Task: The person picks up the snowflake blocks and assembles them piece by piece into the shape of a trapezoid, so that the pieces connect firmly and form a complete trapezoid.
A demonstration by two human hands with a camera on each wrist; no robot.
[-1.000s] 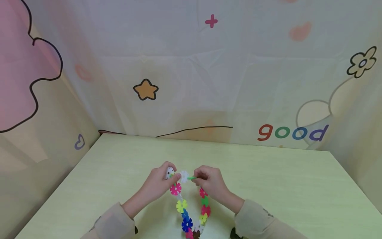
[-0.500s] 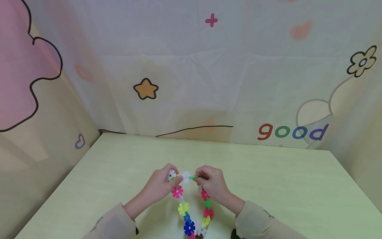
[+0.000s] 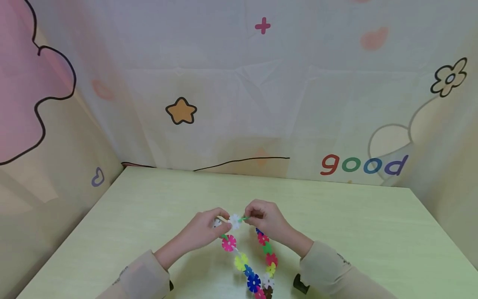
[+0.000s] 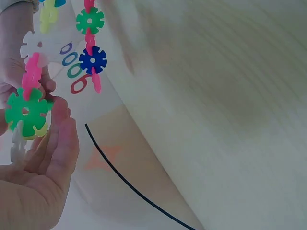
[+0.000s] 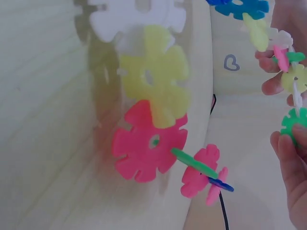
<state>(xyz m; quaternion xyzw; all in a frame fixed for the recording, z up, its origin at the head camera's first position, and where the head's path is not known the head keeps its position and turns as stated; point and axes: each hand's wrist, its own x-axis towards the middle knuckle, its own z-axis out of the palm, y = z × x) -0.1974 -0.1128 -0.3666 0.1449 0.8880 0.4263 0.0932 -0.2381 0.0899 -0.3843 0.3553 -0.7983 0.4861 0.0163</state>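
Observation:
A chain of slotted plastic snowflake discs in several colours hangs in a loop between my hands. My left hand (image 3: 205, 228) pinches one end of it, thumb and fingers round the discs by a white snowflake disc (image 3: 235, 221). Joined to that white disc is a green snowflake disc (image 5: 291, 123), which my right hand (image 3: 269, 218) pinches between thumb and fingertips. A pink snowflake disc (image 3: 229, 243) hangs under the left hand. Below the right hand, the chain's other end, with a blue snowflake disc (image 4: 92, 60) and a pink piece (image 4: 96, 81), stands apart from the fingers.
Under the hands lies a pale yellow-green tabletop (image 3: 336, 232). A printed cloth (image 3: 239, 104) with a star and the word "good" rises behind it and along both sides. The lower part of the chain runs down to the bottom of the head view.
My right hand has risen slightly, and the left hand has shifted a little to the right. The hanging chain has swung right, bringing its blue disc into sight under the right hand.

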